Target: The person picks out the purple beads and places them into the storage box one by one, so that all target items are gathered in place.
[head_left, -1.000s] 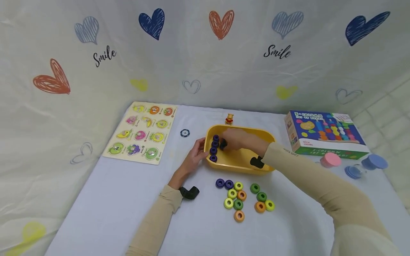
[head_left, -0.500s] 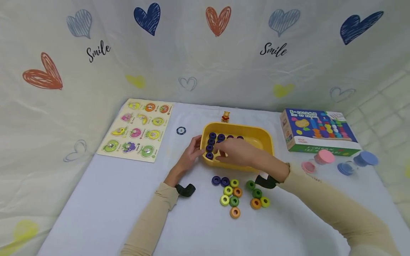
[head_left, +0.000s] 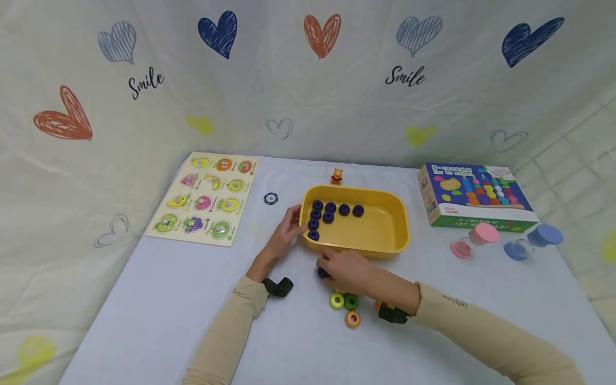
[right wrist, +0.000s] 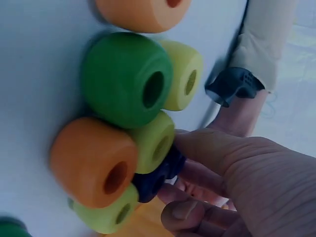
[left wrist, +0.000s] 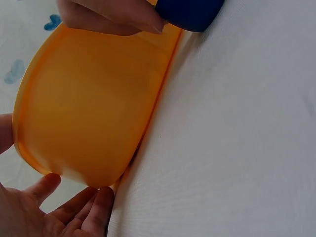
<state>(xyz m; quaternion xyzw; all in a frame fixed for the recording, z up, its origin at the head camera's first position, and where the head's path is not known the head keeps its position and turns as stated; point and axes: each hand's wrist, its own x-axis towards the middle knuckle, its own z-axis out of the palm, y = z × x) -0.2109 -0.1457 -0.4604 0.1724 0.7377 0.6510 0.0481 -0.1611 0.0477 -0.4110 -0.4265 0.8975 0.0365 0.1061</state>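
My left hand (head_left: 286, 233) holds the left end of the yellow tray (head_left: 370, 244); in the left wrist view its fingertips (left wrist: 101, 197) lie against the tray's outer wall. Inside, several dark purple ring beads (head_left: 314, 223) form a column at the left end and a short row along the far side. Just in front of the tray, my right hand (head_left: 348, 271) pinches a dark purple bead (head_left: 322, 273) on the table, between thumb and fingers. Its palm hides some of the loose beads. Close by are a green bead (right wrist: 126, 79), orange bead (right wrist: 94, 163) and yellow-green bead (right wrist: 157, 140).
A fruit puzzle board (head_left: 201, 199) lies at the left, with a poker chip (head_left: 271, 198) beside it. Behind the tray stands a small bear figure (head_left: 336, 177). A toy box (head_left: 478, 195), a pink-capped jar (head_left: 474, 239) and a blue-capped jar (head_left: 531, 241) are at the right.
My right hand has come out of the tray toward me, down to the purple beads in front of it. Tray beads it covered now show. The left hand stays on the tray.
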